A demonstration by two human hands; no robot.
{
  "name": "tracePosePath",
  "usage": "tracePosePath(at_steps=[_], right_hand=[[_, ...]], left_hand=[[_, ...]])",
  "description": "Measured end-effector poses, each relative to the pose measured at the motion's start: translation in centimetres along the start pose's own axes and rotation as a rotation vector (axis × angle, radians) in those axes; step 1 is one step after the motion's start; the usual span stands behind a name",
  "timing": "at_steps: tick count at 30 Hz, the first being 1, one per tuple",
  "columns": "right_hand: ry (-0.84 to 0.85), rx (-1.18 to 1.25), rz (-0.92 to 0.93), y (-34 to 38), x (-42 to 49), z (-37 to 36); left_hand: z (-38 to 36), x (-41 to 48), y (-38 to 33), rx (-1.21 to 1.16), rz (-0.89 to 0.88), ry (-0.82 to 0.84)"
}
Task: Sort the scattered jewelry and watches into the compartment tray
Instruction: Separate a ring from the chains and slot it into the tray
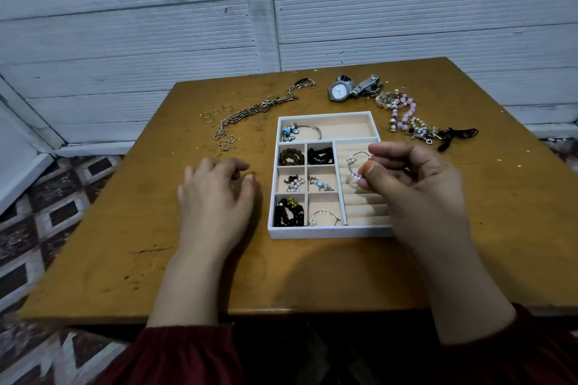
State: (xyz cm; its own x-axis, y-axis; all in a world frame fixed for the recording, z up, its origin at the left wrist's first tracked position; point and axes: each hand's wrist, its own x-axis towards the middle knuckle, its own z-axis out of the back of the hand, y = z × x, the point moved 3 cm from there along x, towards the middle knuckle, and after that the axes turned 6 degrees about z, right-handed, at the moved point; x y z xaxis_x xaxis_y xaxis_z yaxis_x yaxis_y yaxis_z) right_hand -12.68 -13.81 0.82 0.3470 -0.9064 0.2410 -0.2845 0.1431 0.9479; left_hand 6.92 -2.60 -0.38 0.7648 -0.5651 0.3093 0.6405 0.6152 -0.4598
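Dark red sleeves (187, 350) sat at the near edge. The left hand (215, 197) lay palm down on the table (125, 228), just left of the tray (328, 232) — fingers loosely bent, gripping nothing. The right hand (416, 184) hovered over the tray's right side, thumb and fingertips pinched on a thin wire hoop (355, 162) with a small pearl cluster. The hoop hung over the ridged ring rolls (359, 206); contact with them could not be told.

The tray was white-walled and beige-lined. In the nearest row, black beads (289, 212) with one yellow bead lay at left, with a second hoop (322, 217) beside them. The middle row held a pearl piece (294, 183) and a blue-stone piece (320, 185). The next row held a brown bead bracelet (291, 156) and a black bead bracelet (320, 156). In the long far compartment, a silver bangle (305, 131) with blue charms lay at the left end.

Beyond the tray, loose on the table — tangled chains (250, 116) lay far left, with small rings (214, 114) beside them. Two silver watches (341, 91) lay far right of centre, pink and pearl strands (402, 109) near them, and a black cord (459, 134) furthest right.
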Motion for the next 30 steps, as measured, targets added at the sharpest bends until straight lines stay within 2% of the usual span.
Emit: tracePosePath(at_steps=[3,6,12,17,21,30], right_hand=[[0.029,-0.029,0.004,0.1,0.0,-0.3],[0.079,-0.074,0.010,-0.1,-0.2,-0.8],[0.168,-0.281,0.050,-0.6,-0.7,-1.6],[0.255,-0.454,0.125,-0.4,-1.0,-2.4],[0.344,-0.729,0.205,-0.3,-1.0,-2.9],[0.439,-0.862,0.141,0.1,-0.6,-2.6]], left_hand=[[-0.7,-0.1,1.0,0.098,0.055,0.081],[-1.4,-0.2,1.1,0.154,0.022,0.167],[-2.3,-0.2,1.3,0.232,0.031,0.307],[-2.5,-0.1,1.3,0.253,0.020,0.322],[-2.4,-0.1,1.5,0.254,0.014,0.310],[-2.4,0.0,1.5,0.237,0.013,0.299]])
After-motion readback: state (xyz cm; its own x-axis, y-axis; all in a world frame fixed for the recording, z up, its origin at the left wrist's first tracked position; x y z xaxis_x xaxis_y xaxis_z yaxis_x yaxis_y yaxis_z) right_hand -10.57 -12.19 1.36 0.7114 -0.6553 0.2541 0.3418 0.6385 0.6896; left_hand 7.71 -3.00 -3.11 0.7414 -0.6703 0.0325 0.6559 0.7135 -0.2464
